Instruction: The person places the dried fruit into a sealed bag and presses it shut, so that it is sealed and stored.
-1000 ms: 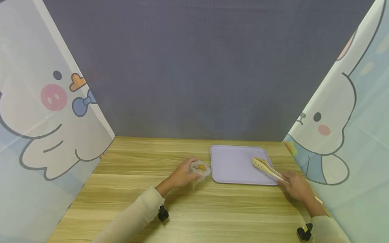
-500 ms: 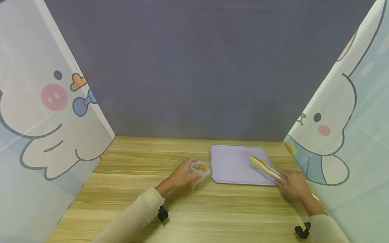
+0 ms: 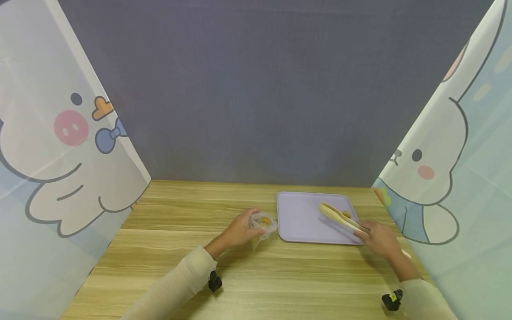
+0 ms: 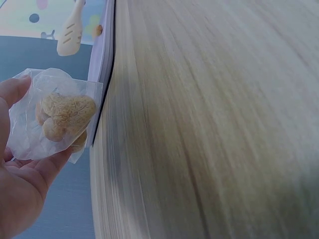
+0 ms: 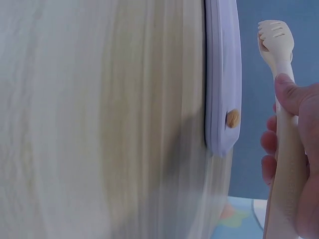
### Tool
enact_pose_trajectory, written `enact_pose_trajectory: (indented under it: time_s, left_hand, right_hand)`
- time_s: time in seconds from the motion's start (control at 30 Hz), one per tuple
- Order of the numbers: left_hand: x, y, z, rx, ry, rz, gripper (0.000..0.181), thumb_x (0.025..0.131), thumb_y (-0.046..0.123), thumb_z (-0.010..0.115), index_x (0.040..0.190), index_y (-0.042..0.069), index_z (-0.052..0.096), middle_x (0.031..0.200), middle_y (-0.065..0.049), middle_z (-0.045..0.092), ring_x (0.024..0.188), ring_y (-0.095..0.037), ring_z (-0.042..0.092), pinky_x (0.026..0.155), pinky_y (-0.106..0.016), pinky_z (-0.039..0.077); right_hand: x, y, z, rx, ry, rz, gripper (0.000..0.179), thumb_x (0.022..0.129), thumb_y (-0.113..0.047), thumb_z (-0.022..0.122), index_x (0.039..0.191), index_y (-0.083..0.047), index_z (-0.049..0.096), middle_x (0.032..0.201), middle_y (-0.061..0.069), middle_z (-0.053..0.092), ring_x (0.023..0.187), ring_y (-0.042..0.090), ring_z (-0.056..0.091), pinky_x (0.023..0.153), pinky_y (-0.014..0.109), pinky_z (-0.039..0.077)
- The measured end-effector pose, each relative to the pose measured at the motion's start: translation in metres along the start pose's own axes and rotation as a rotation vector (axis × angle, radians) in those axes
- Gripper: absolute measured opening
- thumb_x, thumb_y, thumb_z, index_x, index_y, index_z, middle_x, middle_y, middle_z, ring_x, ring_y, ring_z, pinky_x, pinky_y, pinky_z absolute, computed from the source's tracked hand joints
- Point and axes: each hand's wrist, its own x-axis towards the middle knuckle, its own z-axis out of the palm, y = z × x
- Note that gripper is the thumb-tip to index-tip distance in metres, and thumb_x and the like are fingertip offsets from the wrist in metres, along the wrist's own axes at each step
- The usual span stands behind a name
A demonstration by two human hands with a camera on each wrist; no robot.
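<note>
My left hand [image 3: 241, 228] grips a clear plastic bag [image 4: 32, 124] beside the tray's left edge. Inside it lie several golden-brown, rough-skinned balls of food [image 4: 70, 113], their lower part partly behind the fingers. On the right, my right hand [image 3: 380, 240] holds cream slotted tongs [image 3: 340, 218] with the thumb along one arm. The tongs' heads hang over the lilac tray [image 3: 300, 218], close together and pointing left; no food shows between them. One brown ball [image 3: 346, 214] lies near the tray's right edge, just behind the tongs; the right wrist view shows this ball [image 5: 233, 118] too.
The wood-grain table [image 3: 280, 275] extends in front of the tray and to the left. A dark grey panel [image 3: 256, 98] stands behind it. Cartoon-printed panels [image 3: 436, 178] close in both sides. Small black cameras [image 3: 214, 282] sit at the wrists.
My right hand has carried the tongs left and slightly away from me across the tray, bringing the brown ball there into fuller view. My left hand and the bag have stayed still.
</note>
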Motion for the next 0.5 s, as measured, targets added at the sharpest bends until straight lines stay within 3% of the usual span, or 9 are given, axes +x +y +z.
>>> enact_pose_trajectory:
  time_s: [0.5]
  left_hand:
    - [0.001,-0.001,0.0,0.005,-0.004,-0.006,0.074,0.091,0.039,0.076,0.149,0.005,0.046,0.149,-0.015,0.052,0.135,-0.034,0.051,0.109,-0.054,0.044]
  right_hand:
    - [0.016,-0.023,0.005,0.015,0.024,-0.07,0.042,0.085,-0.024,0.08,0.118,0.001,0.074,0.107,0.024,0.075,0.097,0.045,0.071,0.084,0.06,0.055]
